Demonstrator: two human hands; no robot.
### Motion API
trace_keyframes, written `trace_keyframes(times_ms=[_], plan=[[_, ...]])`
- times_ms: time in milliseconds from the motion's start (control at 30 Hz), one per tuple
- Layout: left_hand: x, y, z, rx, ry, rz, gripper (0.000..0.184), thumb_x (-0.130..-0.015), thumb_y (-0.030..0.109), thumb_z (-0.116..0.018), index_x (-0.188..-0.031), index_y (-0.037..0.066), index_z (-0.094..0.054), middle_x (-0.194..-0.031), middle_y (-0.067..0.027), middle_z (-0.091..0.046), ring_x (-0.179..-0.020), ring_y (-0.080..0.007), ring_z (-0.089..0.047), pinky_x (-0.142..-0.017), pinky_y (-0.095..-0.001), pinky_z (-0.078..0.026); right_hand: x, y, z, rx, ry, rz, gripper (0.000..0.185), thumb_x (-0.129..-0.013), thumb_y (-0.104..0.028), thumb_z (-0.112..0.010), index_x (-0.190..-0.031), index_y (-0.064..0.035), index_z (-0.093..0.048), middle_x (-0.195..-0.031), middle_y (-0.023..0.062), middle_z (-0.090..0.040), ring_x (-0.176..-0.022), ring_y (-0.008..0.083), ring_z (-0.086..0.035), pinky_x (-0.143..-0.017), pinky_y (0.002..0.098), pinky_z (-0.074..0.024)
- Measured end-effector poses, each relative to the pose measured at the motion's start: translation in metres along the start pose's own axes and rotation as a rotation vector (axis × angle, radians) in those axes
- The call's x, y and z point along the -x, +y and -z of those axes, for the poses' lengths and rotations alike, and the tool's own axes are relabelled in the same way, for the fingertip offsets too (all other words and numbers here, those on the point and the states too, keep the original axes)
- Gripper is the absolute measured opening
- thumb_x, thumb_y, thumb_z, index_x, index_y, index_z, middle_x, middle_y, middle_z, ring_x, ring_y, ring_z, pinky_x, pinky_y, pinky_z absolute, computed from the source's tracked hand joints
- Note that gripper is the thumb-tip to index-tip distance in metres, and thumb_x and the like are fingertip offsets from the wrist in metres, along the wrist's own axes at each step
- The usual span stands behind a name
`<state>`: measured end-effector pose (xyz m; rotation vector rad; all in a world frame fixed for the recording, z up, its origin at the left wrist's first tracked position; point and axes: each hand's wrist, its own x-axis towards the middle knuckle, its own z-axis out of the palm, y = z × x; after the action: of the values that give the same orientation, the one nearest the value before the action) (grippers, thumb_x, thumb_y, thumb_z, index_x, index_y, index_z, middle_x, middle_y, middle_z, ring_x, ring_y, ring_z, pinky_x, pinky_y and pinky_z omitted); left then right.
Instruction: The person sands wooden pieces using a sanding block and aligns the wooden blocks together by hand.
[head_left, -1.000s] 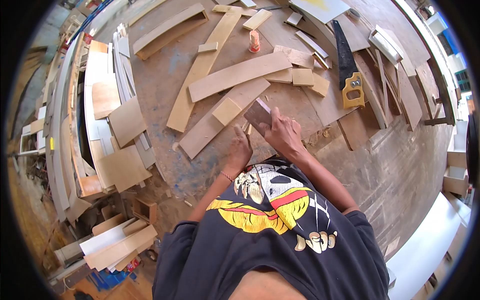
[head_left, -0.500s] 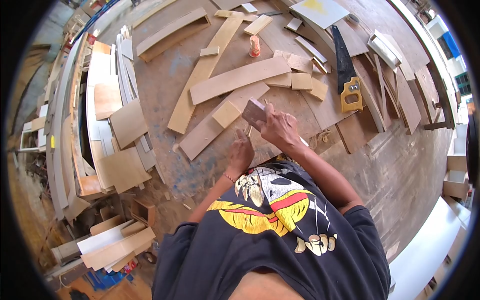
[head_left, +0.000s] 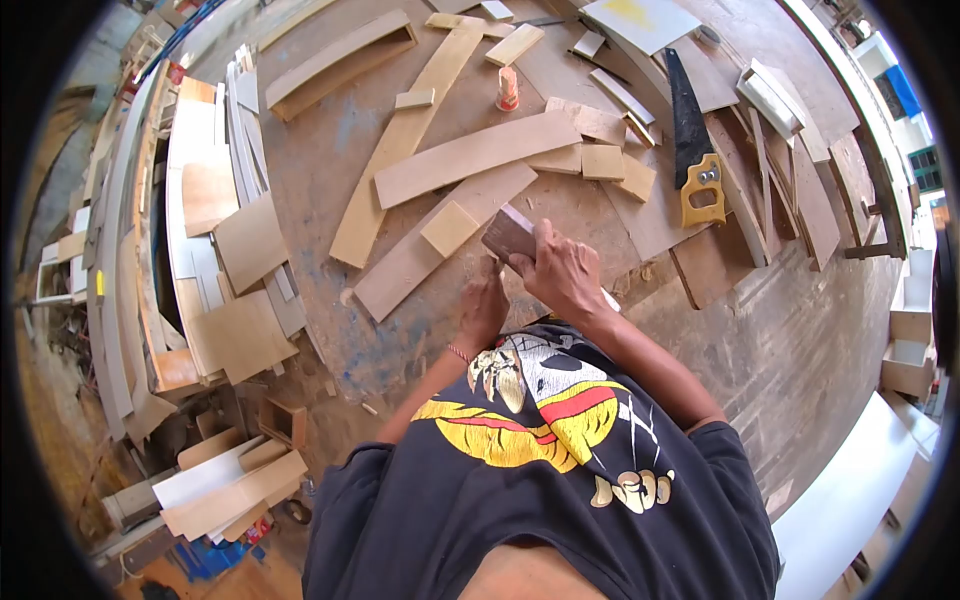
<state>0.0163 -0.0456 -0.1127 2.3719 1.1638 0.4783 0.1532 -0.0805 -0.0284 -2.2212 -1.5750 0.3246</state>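
Note:
My right hand [head_left: 563, 268] grips a dark brown block [head_left: 511, 236] near the table's front edge. Close by on the left, my left hand [head_left: 484, 300] is closed on a small thin piece of wood, its tip near the block's lower end; most of that piece is hidden by the fingers. Beyond the hands, a small light wood square [head_left: 450, 229] lies on a long brown board [head_left: 400, 280]. Another long board [head_left: 480, 157] crosses above it.
A handsaw with a yellow handle [head_left: 703, 190] lies at the right on some boards. An orange-and-white cup-like object [head_left: 508, 90] stands at the back. Stacked panels [head_left: 250, 243] fill the left side. A hollow wooden channel [head_left: 340, 65] lies at the back left.
The brown block in my right hand has tilted and shifted slightly left and down. My left hand has moved a little, and its fingers are now nearer the block.

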Motion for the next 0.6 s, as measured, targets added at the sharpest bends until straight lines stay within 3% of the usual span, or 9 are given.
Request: trace_keyframes(times_ms=[100,267,367,567,600], plan=[[-0.001,0.001,-0.001,0.004,0.058,-0.148,0.025,-0.075,-0.003,-0.049,-0.1,-0.004,-0.043,-0.07,-0.0225,-0.057,-0.058,-0.0366,-0.059,-0.051,-0.0435,-0.047,-0.01,0.009,-0.003,0.008,-0.073,-0.101,0.041,-0.075,-0.034,-0.065,-0.086,0.0008,-0.047,-0.068,0.0219,-0.061,-0.064,0.0366,-0.063,-0.059,0.0441,-0.0486],[-0.002,0.007,0.002,-0.017,-0.07,0.032,0.028,-0.074,-0.004,-0.049,-0.101,-0.005,-0.041,-0.064,-0.0227,-0.056,-0.06,-0.036,-0.059,-0.055,-0.0423,-0.047,-0.016,0.017,-0.014,0.006,-0.004,-0.064,0.041,-0.076,-0.033,-0.064,-0.088,0.0018,-0.047,-0.07,0.0227,-0.061,-0.067,0.0368,-0.062,-0.059,0.0438,-0.0482],[-0.003,-0.001,-0.002,0.033,-0.008,-0.115,0.024,-0.076,-0.003,-0.05,-0.098,-0.005,-0.041,-0.06,-0.0217,-0.056,-0.059,-0.036,-0.059,-0.053,-0.0431,-0.047,0.002,0.0,0.007,-0.057,-0.059,-0.051,0.041,-0.076,-0.034,-0.064,-0.088,0.0018,-0.047,-0.071,0.023,-0.062,-0.068,0.0376,-0.062,-0.061,0.0444,-0.0481],[0.0,0.003,-0.002,0.046,0.028,0.003,0.021,-0.08,0.001,-0.051,-0.097,-0.004,-0.039,-0.06,-0.0232,-0.056,-0.056,-0.0378,-0.058,-0.05,-0.0457,-0.045,-0.021,0.016,-0.014,-0.047,-0.054,-0.165,0.042,-0.076,-0.036,-0.063,-0.088,0.0016,-0.047,-0.072,0.0238,-0.062,-0.07,0.0378,-0.062,-0.066,0.0456,-0.0476],[-0.002,0.001,-0.003,0.061,0.056,0.001,0.019,-0.083,0.004,-0.05,-0.097,-0.002,-0.039,-0.06,-0.0235,-0.056,-0.056,-0.0393,-0.058,-0.05,-0.0461,-0.045,-0.023,0.013,-0.013,-0.021,0.019,-0.108,0.04,-0.074,-0.034,-0.066,-0.084,0.0004,-0.047,-0.069,0.0228,-0.062,-0.064,0.0365,-0.063,-0.058,0.0437,-0.0491]])
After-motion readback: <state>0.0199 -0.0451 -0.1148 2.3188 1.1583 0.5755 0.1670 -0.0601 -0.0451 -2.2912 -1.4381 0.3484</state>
